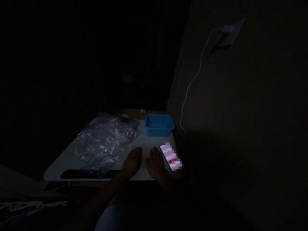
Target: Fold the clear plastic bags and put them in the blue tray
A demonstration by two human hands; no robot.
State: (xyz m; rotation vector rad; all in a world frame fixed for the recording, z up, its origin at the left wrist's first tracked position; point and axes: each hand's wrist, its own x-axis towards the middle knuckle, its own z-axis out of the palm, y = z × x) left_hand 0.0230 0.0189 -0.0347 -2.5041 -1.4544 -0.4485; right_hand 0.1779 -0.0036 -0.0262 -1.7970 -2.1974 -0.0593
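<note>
In dim light, my left hand (132, 162) lies palm down on the white table (59, 165), its fingers stretched forward. Just to its right, my right hand (155, 162) rests flat, fingers extended and thumb apart. Between and just ahead of them is a thin clear plastic piece (144, 154), its outline faint. A heap of crumpled clear plastic (108, 138) covers the table left of my left hand. The lit phone (169, 155) lies beside my right hand, screen up.
A blue plastic basket (158, 132) stands at the table's back right. A white cable (201, 64) runs down the right wall from a socket plate (232, 33). Behind the table sits a small pinkish-white item (142, 111). A dark slot (79, 174) crosses the table's front edge.
</note>
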